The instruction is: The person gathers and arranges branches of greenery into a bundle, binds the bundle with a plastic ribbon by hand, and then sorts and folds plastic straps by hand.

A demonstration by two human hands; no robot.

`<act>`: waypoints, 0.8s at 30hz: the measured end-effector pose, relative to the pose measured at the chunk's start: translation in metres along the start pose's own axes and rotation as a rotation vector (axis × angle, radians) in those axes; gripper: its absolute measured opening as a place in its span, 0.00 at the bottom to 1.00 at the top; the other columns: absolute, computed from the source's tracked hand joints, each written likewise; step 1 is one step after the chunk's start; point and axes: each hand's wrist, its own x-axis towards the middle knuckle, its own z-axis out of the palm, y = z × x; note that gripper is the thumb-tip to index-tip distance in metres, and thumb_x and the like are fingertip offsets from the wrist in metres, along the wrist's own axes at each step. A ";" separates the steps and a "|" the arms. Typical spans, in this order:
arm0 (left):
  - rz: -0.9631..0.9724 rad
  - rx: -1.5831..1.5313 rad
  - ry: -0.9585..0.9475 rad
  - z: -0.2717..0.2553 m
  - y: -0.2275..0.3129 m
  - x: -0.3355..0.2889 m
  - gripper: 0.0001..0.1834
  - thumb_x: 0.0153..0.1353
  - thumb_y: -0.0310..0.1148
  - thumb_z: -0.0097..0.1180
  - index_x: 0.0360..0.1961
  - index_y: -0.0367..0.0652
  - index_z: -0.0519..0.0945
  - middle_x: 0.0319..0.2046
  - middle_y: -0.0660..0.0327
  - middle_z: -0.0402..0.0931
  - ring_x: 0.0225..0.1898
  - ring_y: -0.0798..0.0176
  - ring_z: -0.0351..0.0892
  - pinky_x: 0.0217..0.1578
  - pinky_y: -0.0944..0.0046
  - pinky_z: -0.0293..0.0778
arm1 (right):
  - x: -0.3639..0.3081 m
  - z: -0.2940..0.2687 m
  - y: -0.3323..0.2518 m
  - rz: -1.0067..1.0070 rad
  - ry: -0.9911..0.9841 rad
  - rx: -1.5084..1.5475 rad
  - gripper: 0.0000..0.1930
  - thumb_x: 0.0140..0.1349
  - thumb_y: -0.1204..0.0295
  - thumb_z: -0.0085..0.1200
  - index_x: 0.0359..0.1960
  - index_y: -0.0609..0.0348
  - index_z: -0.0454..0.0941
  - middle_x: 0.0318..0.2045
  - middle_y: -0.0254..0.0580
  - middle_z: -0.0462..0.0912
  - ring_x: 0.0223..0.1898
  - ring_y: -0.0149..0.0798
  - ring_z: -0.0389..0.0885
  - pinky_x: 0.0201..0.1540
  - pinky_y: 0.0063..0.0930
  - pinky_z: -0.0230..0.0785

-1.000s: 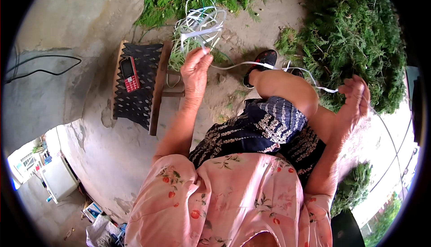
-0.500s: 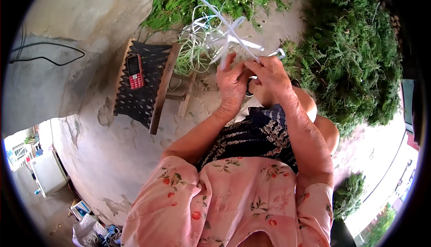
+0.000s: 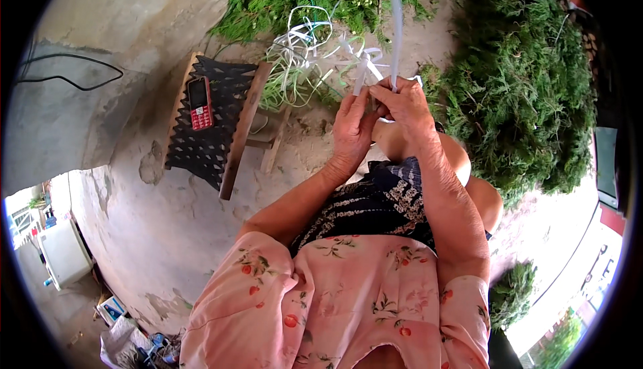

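Observation:
My left hand (image 3: 352,126) and my right hand (image 3: 408,106) meet in front of my lap, fingers pinched close together. A long white plastic strap (image 3: 396,34) rises from the right hand's fingers toward the top edge. Between the left thumb and fingers another white strap piece (image 3: 360,77) stands up; I cannot tell whether it is the same strap. Where the two hands touch, the fingers hide how the strap runs. Just beyond them lies a loose tangle of white and pale green straps (image 3: 295,67) on the ground.
To the left stands a low wooden stool (image 3: 194,148) with a black woven seat, and a red mobile phone (image 3: 199,104) rests on it. Cut green branches (image 3: 268,4) lie at the far side. A large heap of similar branches (image 3: 522,101) fills the right.
The long strap has swung from slanting up-left to nearly upright. My left hand has shifted slightly right and its fingers have closed up beside the right hand.

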 end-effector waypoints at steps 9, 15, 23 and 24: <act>-0.085 0.008 0.128 -0.024 -0.060 0.050 0.16 0.57 0.19 0.42 0.48 0.39 0.71 0.47 0.59 0.70 0.33 0.64 0.73 0.36 0.70 0.70 | -0.010 -0.001 -0.010 0.007 -0.128 0.124 0.06 0.55 0.69 0.52 0.27 0.59 0.75 0.17 0.30 0.73 0.17 0.23 0.66 0.22 0.15 0.59; 0.088 0.285 -0.353 -0.029 -0.081 0.070 0.08 0.51 0.28 0.57 0.32 0.38 0.75 0.32 0.54 0.72 0.29 0.51 0.72 0.32 0.60 0.69 | -0.012 -0.013 -0.010 -0.010 -0.041 0.355 0.05 0.55 0.71 0.50 0.31 0.59 0.74 0.17 0.31 0.73 0.17 0.21 0.66 0.21 0.13 0.57; -0.188 0.289 -0.406 -0.034 -0.054 0.065 0.09 0.52 0.35 0.57 0.33 0.43 0.78 0.20 0.58 0.76 0.25 0.53 0.74 0.30 0.60 0.70 | -0.005 -0.034 -0.005 -0.052 0.074 0.754 0.05 0.55 0.72 0.47 0.28 0.61 0.70 0.14 0.32 0.67 0.17 0.29 0.62 0.26 0.26 0.60; -0.186 0.290 -0.405 -0.037 -0.058 0.064 0.09 0.52 0.35 0.57 0.33 0.43 0.78 0.20 0.58 0.76 0.25 0.53 0.74 0.30 0.60 0.70 | -0.006 -0.034 -0.005 -0.054 0.073 0.754 0.05 0.55 0.72 0.47 0.28 0.61 0.70 0.14 0.32 0.67 0.17 0.29 0.62 0.26 0.26 0.60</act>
